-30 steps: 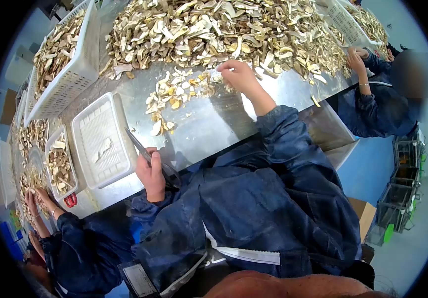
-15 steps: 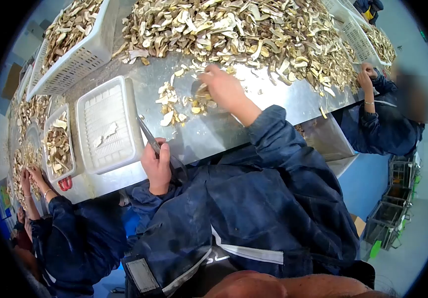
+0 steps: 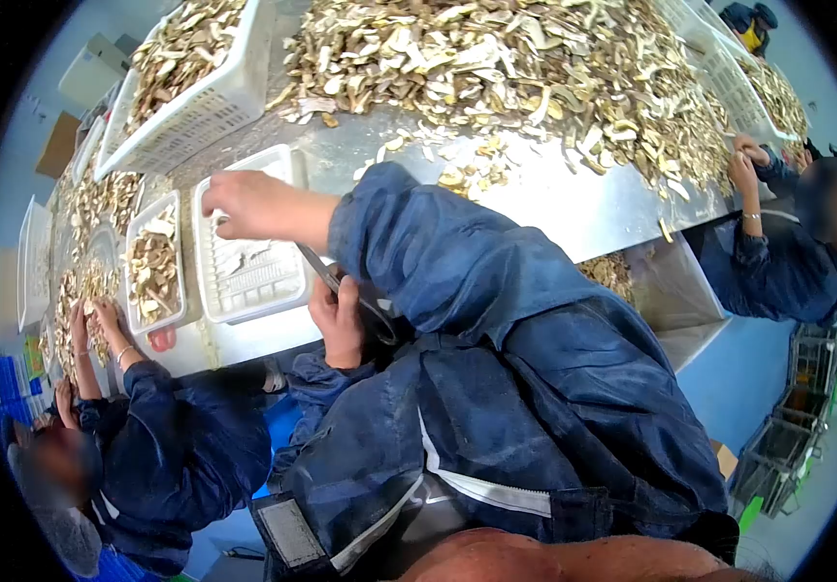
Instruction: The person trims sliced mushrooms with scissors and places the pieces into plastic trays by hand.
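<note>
My right hand (image 3: 248,206) is over the far part of a shallow white plastic tray (image 3: 299,281), its fingers curled downward. What it holds, if anything, is hidden. A few pale slices (image 3: 234,262) lie on the tray's ribbed bottom. Just right of the tray, at the table's near edge, my left hand (image 3: 339,325) is closed around dark scissors (image 3: 315,264); the blades point up and left, and a dark handle loop shows below the fingers. A small heap of dried mushroom slices (image 3: 476,165) lies on the metal table beyond my right sleeve.
A big pile of dried mushroom slices (image 3: 496,58) covers the table's far side. White crates (image 3: 185,126) hold more. A smaller tray of slices (image 3: 154,267) stands left, near a co-worker's hands (image 3: 98,325). Another co-worker (image 3: 777,233) works at the right.
My right hand has moved left from the small slice heap to above the white tray. My left hand keeps the scissors. The whole view has shifted a little to the right.
</note>
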Motion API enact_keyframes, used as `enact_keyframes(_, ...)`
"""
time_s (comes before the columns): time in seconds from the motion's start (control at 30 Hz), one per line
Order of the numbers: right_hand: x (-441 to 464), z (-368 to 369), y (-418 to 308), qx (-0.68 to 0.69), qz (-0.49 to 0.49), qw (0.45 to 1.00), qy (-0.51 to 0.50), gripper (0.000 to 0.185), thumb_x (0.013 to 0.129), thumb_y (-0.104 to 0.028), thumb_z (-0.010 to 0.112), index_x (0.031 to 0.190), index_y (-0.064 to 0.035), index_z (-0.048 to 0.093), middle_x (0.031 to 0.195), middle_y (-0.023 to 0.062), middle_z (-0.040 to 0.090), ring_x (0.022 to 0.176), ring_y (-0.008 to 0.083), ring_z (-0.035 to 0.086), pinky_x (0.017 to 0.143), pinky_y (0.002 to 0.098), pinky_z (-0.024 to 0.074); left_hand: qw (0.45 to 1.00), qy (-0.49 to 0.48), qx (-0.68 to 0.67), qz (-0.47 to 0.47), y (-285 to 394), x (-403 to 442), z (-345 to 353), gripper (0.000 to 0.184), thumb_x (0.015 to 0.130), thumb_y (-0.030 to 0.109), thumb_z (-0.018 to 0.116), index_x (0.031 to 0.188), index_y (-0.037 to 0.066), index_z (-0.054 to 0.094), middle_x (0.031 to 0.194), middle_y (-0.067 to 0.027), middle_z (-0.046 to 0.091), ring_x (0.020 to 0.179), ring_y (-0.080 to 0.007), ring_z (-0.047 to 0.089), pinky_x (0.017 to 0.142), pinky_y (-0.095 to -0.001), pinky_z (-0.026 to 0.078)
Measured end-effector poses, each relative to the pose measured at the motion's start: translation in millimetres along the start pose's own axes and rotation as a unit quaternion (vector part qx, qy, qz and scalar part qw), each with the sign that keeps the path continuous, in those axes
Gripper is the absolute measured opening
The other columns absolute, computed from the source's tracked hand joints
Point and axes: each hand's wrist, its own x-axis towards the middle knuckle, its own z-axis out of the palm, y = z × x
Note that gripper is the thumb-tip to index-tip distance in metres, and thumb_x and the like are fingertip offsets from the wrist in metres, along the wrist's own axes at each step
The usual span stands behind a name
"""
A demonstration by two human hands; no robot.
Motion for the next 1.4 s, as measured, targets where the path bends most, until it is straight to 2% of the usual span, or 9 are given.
enact_keyframes(0.07, 5.4, -4.5, 12.9, 0.078, -0.044, 0.995, 0.035, 0.021, 0.080, -0.018, 0.074, 0.098, -0.0068, 0.072, 0.095, 0.0133, 0.067, 0.095, 0.0301, 0.066, 0.086, 0.0408, 0.0528, 0.999, 0.021, 0.002, -0.029, -2.7, -7.8, -11.3, 0.022, 0.096, 0.014, 0.059, 0.109, -0.003, 0.063, 0.087, -0.0038, 0.062, 0.079, -0.0134, 0.056, 0.072, -0.0285, 0.046)
enact_keyframes(0.23, -21.4, -54.8, 30.3, 0.085, 0.079, 0.993, 0.038, 0.024, 0.093, -0.022, 0.063, 0.102, -0.0016, 0.070, 0.089, 0.0142, 0.068, 0.083, 0.0295, 0.066, 0.077, 0.0368, 0.0522, 1.000, 0.010, 0.026, -0.005, -4.1, -12.9, -17.1, 0.029, 0.093, 0.025, 0.063, 0.106, -0.001, 0.064, 0.077, -0.0043, 0.061, 0.071, -0.0125, 0.055, 0.066, -0.0274, 0.045)
enact_keyframes(0.33, -91.4, -55.1, 27.7, -0.124, 0.092, 0.988, 0.005, 0.029, 0.094, -0.028, 0.063, 0.114, -0.0068, 0.066, 0.115, 0.0125, 0.065, 0.105, 0.0294, 0.062, 0.090, 0.0394, 0.0480, 0.999, 0.001, 0.027, 0.046, -1.0, -15.4, -20.3, 0.029, 0.092, 0.024, 0.061, 0.106, -0.002, 0.062, 0.078, -0.0049, 0.058, 0.068, -0.0112, 0.053, 0.063, -0.0259, 0.043)
enact_keyframes(0.4, -142.6, -42.1, 10.4, -0.241, 0.089, 0.966, -0.018, 0.040, 0.092, -0.037, 0.062, 0.121, -0.0087, 0.063, 0.132, 0.0121, 0.058, 0.126, 0.0322, 0.051, 0.101, 0.0530, 0.0392, 0.997, 0.012, 0.002, 0.074, -9.5, -18.1, -25.3, 0.029, 0.092, 0.024, 0.060, 0.105, -0.002, 0.061, 0.079, -0.0057, 0.058, 0.069, -0.0118, 0.053, 0.063, -0.0258, 0.043)
enact_keyframes(0.6, -161.0, -28.0, 5.6, -0.318, 0.053, 0.947, -0.007, 0.049, 0.091, -0.046, 0.064, 0.129, -0.0155, 0.062, 0.143, 0.0135, 0.050, 0.136, 0.0347, 0.041, 0.111, 0.0651, 0.0248, 0.999, -0.006, -0.029, 0.046, -6.8, -17.1, -20.2, 0.024, 0.092, 0.020, 0.060, 0.102, -0.002, 0.062, 0.081, -0.0062, 0.060, 0.072, -0.0138, 0.053, 0.066, -0.0279, 0.043)
enact_keyframes(0.9, -150.4, -59.2, 68.4, -0.448, 0.252, 0.857, -0.021, 0.032, 0.092, -0.027, 0.060, 0.118, -0.0104, 0.065, 0.129, 0.0120, 0.059, 0.126, 0.0355, 0.051, 0.105, 0.0634, 0.0349, 0.999, 0.007, -0.050, 0.010, -2.5, -16.2, -18.1, 0.027, 0.094, 0.023, 0.059, 0.106, -0.001, 0.061, 0.081, -0.0064, 0.060, 0.070, -0.0123, 0.053, 0.063, -0.0261, 0.043)
enact_keyframes(1.03, -191.8, -83.4, 52.6, -0.449, 0.241, 0.859, 0.049, 0.026, 0.091, -0.026, 0.059, 0.111, -0.0096, 0.066, 0.121, 0.0075, 0.063, 0.120, 0.0322, 0.055, 0.101, 0.0582, 0.0391, 0.999, 0.004, -0.047, -0.021, -0.7, -16.9, -18.9, 0.031, 0.093, 0.027, 0.061, 0.107, -0.001, 0.061, 0.082, -0.0063, 0.060, 0.071, -0.0123, 0.052, 0.065, -0.0262, 0.043)
enact_keyframes(1.2, -224.8, -90.3, 11.0, -0.430, 0.240, 0.870, 0.032, 0.052, 0.088, -0.053, 0.064, 0.127, -0.0186, 0.064, 0.142, 0.0109, 0.053, 0.135, 0.0378, 0.043, 0.102, 0.0708, 0.0303, 0.999, 0.006, -0.040, -0.018, -0.9, -14.9, -16.2, 0.031, 0.094, 0.027, 0.060, 0.107, -0.001, 0.061, 0.081, -0.0054, 0.059, 0.071, -0.0122, 0.052, 0.065, -0.0258, 0.042)
enact_keyframes(1.4, -229.8, -102.7, 42.3, -0.457, 0.262, 0.846, 0.087, 0.051, 0.089, -0.056, 0.061, 0.128, -0.0234, 0.063, 0.146, 0.0130, 0.046, 0.135, 0.0418, 0.038, 0.098, 0.0781, 0.0257, 1.000, 0.018, -0.011, -0.022, -1.2, -12.6, -13.0, 0.029, 0.094, 0.026, 0.059, 0.106, -0.001, 0.061, 0.081, -0.0047, 0.059, 0.069, -0.0113, 0.052, 0.064, -0.0246, 0.042)
